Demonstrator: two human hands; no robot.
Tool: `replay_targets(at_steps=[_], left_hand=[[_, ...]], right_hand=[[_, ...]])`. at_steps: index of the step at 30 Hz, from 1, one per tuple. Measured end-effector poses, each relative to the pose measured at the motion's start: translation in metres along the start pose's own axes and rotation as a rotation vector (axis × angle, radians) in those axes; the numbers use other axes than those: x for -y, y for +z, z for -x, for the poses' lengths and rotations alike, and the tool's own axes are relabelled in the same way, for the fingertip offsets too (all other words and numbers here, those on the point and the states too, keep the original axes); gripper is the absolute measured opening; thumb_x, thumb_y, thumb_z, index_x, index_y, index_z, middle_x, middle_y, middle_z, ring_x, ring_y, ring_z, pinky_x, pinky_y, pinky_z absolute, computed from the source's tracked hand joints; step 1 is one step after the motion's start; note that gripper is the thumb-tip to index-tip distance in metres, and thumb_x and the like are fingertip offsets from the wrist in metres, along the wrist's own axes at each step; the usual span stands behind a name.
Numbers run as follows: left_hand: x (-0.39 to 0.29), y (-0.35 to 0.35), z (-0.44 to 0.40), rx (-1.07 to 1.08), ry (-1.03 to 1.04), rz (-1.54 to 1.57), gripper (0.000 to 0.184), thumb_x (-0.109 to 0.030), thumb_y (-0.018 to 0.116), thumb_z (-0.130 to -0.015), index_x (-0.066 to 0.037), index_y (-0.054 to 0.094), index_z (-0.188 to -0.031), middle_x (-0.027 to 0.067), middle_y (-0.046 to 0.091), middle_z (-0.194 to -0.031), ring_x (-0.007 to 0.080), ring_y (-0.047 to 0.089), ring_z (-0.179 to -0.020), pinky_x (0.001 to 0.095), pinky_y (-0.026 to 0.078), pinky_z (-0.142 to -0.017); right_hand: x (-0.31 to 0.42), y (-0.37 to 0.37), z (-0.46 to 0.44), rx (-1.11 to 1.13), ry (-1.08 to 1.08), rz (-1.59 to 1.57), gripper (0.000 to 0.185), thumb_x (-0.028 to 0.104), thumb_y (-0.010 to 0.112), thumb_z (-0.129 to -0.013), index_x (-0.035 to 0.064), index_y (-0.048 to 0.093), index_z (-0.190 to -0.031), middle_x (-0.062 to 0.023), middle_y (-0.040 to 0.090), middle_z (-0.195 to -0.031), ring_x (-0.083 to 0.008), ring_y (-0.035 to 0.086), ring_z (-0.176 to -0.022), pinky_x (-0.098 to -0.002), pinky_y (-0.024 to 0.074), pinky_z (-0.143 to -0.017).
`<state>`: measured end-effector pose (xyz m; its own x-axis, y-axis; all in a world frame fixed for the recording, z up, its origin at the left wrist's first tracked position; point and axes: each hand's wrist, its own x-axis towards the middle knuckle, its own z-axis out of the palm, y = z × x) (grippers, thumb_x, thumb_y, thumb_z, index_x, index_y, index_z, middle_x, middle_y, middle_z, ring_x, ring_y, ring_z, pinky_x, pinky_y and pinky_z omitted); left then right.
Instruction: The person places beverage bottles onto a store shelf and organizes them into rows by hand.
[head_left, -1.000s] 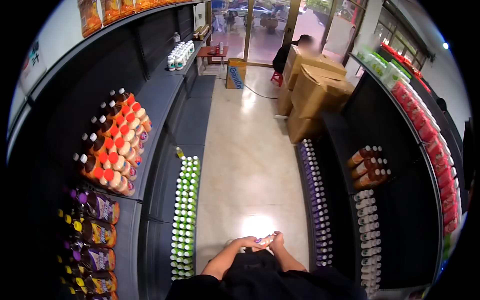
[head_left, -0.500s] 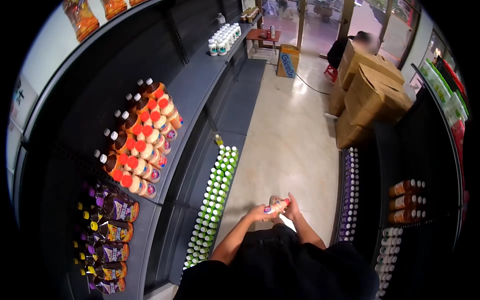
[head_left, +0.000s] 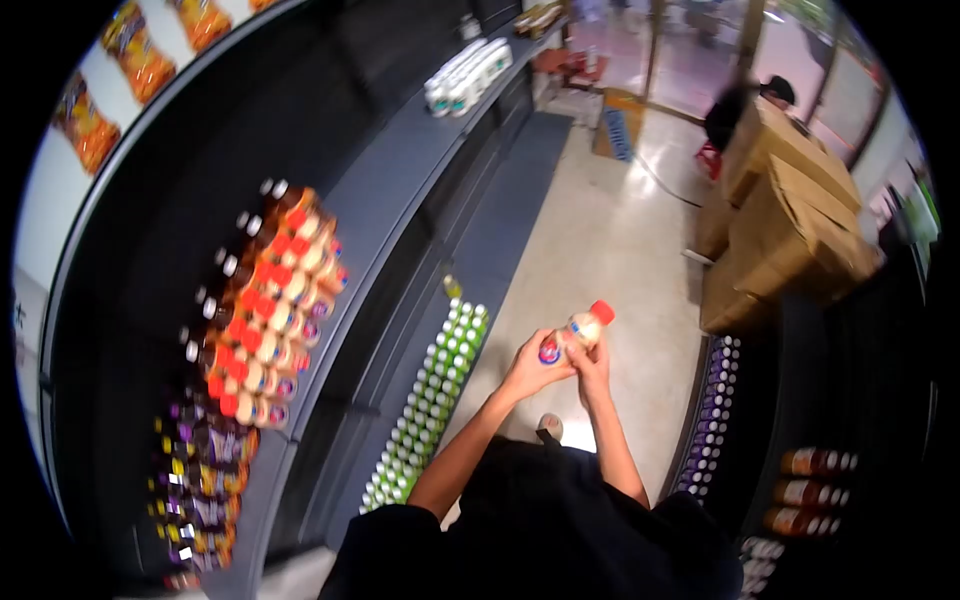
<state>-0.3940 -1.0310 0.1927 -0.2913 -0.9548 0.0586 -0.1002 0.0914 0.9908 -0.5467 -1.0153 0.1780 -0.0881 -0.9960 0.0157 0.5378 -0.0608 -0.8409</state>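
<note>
A cream-coloured drink bottle [head_left: 583, 327] with a red cap is tilted in front of me, cap up and to the right. My left hand [head_left: 533, 368] is closed around its lower end, beside a round printed label. Closed on the bottle's right side is my right hand [head_left: 592, 364], its fingers partly hidden. Rows of similar red-capped bottles [head_left: 262, 345] stand on the left shelf, in front of dark bottles with white caps [head_left: 232, 265].
Green bottles with white caps [head_left: 425, 400] fill the low left shelf. Brown cartons [head_left: 790, 235] are stacked at the right, near a seated person [head_left: 735, 110]. Purple bottles [head_left: 712, 410] line the low right shelf. A blue-marked box [head_left: 618, 128] stands on the floor [head_left: 560, 240].
Both hands have risen with the bottle and now hold it higher and more upright. The right hand has moved from the cap end onto the body. The view has shifted.
</note>
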Motion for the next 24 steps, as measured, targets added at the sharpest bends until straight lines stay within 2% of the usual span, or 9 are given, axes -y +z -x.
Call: replay_targets(at_steps=[6, 7, 9, 13, 17, 18, 21, 22, 24], left_hand=[[0.009, -0.045, 0.021, -0.159, -0.018, -0.06, 0.083, -0.023, 0.093, -0.072, 0.0, 0.05, -0.139, 0.016, 0.062, -0.128, 0.0244, 0.063, -0.115, 0.0363, 0.05, -0.099], [0.009, -0.061, 0.026, -0.207, 0.033, -0.306, 0.087, -0.024, 0.093, -0.071, -0.001, 0.048, -0.142, 0.0167, 0.056, -0.137, 0.0262, 0.059, -0.121, 0.0379, 0.048, -0.102], [0.007, -0.086, 0.041, -0.428, -0.007, -0.365, 0.084, -0.015, 0.091, -0.071, -0.005, 0.049, -0.143, 0.0122, 0.058, -0.133, 0.0266, 0.058, -0.121, 0.04, 0.047, -0.103], [-0.004, -0.166, 0.06, -0.693, -0.057, -0.422, 0.074, -0.011, 0.086, -0.079, -0.006, 0.048, -0.144, 0.0109, 0.056, -0.14, 0.0254, 0.057, -0.125, 0.0399, 0.048, -0.102], [-0.041, -0.234, 0.048, -0.829, 0.041, -0.5, 0.055, -0.01, 0.081, -0.082, -0.004, 0.058, -0.133, 0.0129, 0.061, -0.129, 0.0284, 0.062, -0.116, 0.0399, 0.05, -0.096], [-0.042, -0.247, 0.041, -0.871, 0.106, -0.569, 0.046, -0.008, 0.077, -0.087, -0.002, 0.061, -0.129, 0.0125, 0.066, -0.119, 0.0241, 0.066, -0.107, 0.0363, 0.052, -0.091], [-0.026, -0.277, 0.026, -0.867, 0.136, -0.224, 0.036, -0.006, 0.073, -0.092, 0.001, 0.062, -0.126, 0.0108, 0.07, -0.106, 0.0179, 0.069, -0.093, 0.0312, 0.054, -0.084], [-0.022, -0.282, 0.02, -0.86, 0.216, -0.274, 0.03, -0.004, 0.068, -0.096, 0.003, 0.062, -0.125, 0.0084, 0.071, -0.096, 0.0135, 0.068, -0.085, 0.0278, 0.055, -0.078], [-0.01, -0.294, 0.011, -0.855, 0.19, -0.238, 0.028, -0.004, 0.068, -0.096, 0.003, 0.062, -0.123, 0.0076, 0.07, -0.096, 0.0137, 0.068, -0.086, 0.0281, 0.055, -0.078]], right_hand=[[-0.016, 0.043, -0.024, 0.124, 0.122, 0.058, 0.051, 0.003, 0.076, -0.088, 0.0013, 0.057, -0.135, -0.0079, 0.067, -0.123, -0.0169, 0.063, -0.116, -0.0333, 0.0486, -0.101], [-0.022, 0.054, -0.027, 0.152, 0.136, 0.098, 0.052, 0.003, 0.078, -0.087, 0.001, 0.057, -0.135, -0.0082, 0.067, -0.123, -0.0171, 0.063, -0.116, -0.0333, 0.0485, -0.102], [-0.037, 0.08, -0.04, 0.198, 0.15, 0.17, 0.055, 0.003, 0.08, -0.085, 0.0003, 0.058, -0.135, -0.0088, 0.067, -0.124, -0.0175, 0.063, -0.116, -0.0335, 0.0484, -0.102], [-0.033, 0.151, -0.075, 0.319, 0.094, 0.178, 0.061, 0.0, 0.081, -0.083, -0.0022, 0.055, -0.138, -0.0098, 0.066, -0.126, -0.0186, 0.063, -0.119, -0.034, 0.0527, -0.101], [-0.038, 0.236, -0.124, 0.463, 0.032, 0.081, 0.061, 0.002, 0.085, -0.08, -0.0016, 0.058, -0.134, -0.009, 0.067, -0.124, -0.019, 0.065, -0.115, -0.0358, 0.0536, -0.101], [-0.037, 0.258, -0.136, 0.506, 0.018, 0.129, 0.063, 0.003, 0.086, -0.078, -0.0019, 0.059, -0.134, -0.0092, 0.067, -0.124, -0.0188, 0.065, -0.115, -0.0363, 0.0538, -0.101], [-0.048, 0.318, -0.175, 0.636, 0.018, 0.16, 0.07, 0.007, 0.089, -0.075, -0.0027, 0.058, -0.137, -0.0101, 0.068, -0.126, -0.0184, 0.065, -0.117, -0.0375, 0.0541, -0.101], [-0.054, 0.334, -0.186, 0.665, 0.006, 0.167, 0.072, 0.007, 0.09, -0.075, -0.0032, 0.058, -0.138, -0.0107, 0.068, -0.126, -0.0184, 0.065, -0.117, -0.0372, 0.0544, -0.101], [-0.07, 0.363, -0.209, 0.719, -0.04, 0.186, 0.073, 0.009, 0.091, -0.074, -0.0034, 0.059, -0.138, -0.0117, 0.068, -0.127, -0.018, 0.066, -0.116, -0.0358, 0.0556, -0.099]])
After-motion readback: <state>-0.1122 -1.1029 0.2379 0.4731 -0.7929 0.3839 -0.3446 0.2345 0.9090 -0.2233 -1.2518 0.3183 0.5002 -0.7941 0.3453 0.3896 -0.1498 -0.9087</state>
